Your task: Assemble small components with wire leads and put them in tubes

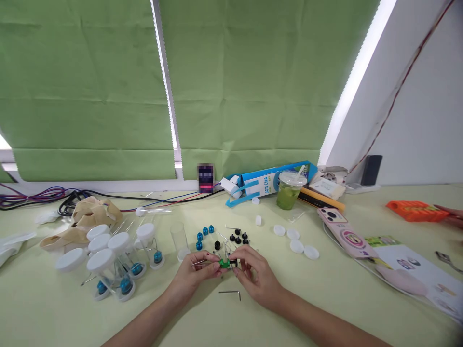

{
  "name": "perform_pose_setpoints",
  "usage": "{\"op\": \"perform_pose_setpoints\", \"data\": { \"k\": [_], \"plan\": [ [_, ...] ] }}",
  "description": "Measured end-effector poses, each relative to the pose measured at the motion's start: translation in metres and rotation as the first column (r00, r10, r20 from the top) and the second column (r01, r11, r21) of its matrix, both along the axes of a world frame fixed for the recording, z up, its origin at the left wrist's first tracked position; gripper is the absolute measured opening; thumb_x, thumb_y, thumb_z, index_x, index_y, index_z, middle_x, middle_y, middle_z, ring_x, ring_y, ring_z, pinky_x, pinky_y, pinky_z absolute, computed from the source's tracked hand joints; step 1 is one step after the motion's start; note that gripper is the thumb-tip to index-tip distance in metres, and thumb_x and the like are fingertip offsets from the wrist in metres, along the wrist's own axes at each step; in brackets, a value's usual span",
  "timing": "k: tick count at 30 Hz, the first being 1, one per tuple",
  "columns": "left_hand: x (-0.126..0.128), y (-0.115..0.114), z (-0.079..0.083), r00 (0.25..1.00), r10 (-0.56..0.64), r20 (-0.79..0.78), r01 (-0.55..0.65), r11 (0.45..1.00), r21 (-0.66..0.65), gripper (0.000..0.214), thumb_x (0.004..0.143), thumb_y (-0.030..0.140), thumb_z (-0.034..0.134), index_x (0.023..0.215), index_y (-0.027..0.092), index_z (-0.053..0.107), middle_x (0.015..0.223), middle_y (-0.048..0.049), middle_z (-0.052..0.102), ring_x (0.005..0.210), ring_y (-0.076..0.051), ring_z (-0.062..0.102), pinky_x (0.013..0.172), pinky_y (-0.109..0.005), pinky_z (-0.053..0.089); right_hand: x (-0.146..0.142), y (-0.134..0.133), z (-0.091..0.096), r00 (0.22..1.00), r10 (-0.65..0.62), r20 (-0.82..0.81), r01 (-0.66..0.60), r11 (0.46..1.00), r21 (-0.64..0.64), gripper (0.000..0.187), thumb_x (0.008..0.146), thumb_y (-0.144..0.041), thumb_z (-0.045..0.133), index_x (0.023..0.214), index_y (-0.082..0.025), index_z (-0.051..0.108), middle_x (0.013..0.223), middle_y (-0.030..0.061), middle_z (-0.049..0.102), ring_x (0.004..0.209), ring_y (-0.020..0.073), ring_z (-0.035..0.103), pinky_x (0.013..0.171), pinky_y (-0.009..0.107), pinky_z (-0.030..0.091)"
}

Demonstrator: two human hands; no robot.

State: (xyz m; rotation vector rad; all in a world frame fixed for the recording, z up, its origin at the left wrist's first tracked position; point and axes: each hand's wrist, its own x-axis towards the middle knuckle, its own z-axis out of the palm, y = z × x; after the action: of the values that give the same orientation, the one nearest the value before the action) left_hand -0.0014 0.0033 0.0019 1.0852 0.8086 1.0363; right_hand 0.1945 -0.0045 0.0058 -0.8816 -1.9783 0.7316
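My left hand (197, 272) is closed, thumb and fingers pinching a small green metal part (224, 263). From the other side my right hand (258, 277) pinches a small black knob-like piece (233, 263) set against the green part's right end. Thin metal rods stick out near the left fingers; what they belong to is unclear. Just in front of the hands lies a bent hex key (230, 292). Beyond them are several black pieces (238, 239) and several blue round pieces (199, 236). An uncapped clear tube (179, 242) stands by my left hand.
White-capped clear tubes (119, 243) holding blue pieces stand at left. Loose white caps (297, 246) lie at right. Farther back are a green drink cup (290, 190) and a blue bag (267, 183). A pink phone (347, 233) and another person's hand (450, 214) near an orange object are at right.
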Motion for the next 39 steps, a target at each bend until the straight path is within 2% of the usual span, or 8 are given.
{"op": "perform_pose_setpoints", "data": {
  "k": [9,16,29,39],
  "plan": [
    [0.0017,-0.0009,0.0032,0.999,0.007,0.041,-0.007,1.000,-0.013,0.013,0.070,0.023,0.067,0.077,0.012,0.067,0.081,-0.0090,0.068,0.080,-0.022,0.065,0.078,-0.033,0.049,-0.0001,0.0004,0.0003,1.000,-0.009,0.013,0.009,1.000,-0.004,0.021,0.082,-0.016,0.045,0.101,-0.022,0.054,0.090,0.0044,0.050,0.066,0.0115,0.047,0.051,0.021,0.040],
    [0.0006,-0.0008,0.0035,0.997,-0.005,0.074,0.008,0.999,-0.033,0.014,0.072,0.024,0.065,0.078,0.011,0.066,0.080,-0.0092,0.068,0.080,-0.023,0.065,0.079,-0.035,0.048,0.0001,0.0010,0.0006,1.000,-0.005,0.027,0.006,1.000,-0.006,0.021,0.084,-0.016,0.044,0.101,-0.022,0.054,0.089,0.0043,0.050,0.066,0.0115,0.047,0.052,0.021,0.039],
    [0.0001,0.0003,-0.0024,0.999,-0.008,0.041,0.008,1.000,-0.003,0.018,0.072,0.024,0.064,0.084,0.011,0.066,0.085,-0.0117,0.069,0.080,-0.024,0.065,0.080,-0.037,0.049,-0.0001,0.0031,-0.0009,0.997,-0.031,0.064,0.030,0.999,0.011,0.017,0.086,-0.021,0.043,0.099,-0.022,0.055,0.081,0.0028,0.050,0.064,0.0117,0.047,0.054,0.022,0.038],
    [0.0004,0.0002,0.0002,0.999,-0.008,0.034,0.008,1.000,-0.012,0.020,0.073,0.024,0.064,0.086,0.010,0.067,0.088,-0.0129,0.069,0.082,-0.025,0.065,0.080,-0.037,0.049,0.0004,0.0041,-0.0013,0.995,-0.043,0.091,0.041,0.999,0.026,0.017,0.088,-0.023,0.041,0.097,-0.022,0.055,0.077,0.0013,0.053,0.064,0.0118,0.047,0.057,0.023,0.037]
  ]
}}
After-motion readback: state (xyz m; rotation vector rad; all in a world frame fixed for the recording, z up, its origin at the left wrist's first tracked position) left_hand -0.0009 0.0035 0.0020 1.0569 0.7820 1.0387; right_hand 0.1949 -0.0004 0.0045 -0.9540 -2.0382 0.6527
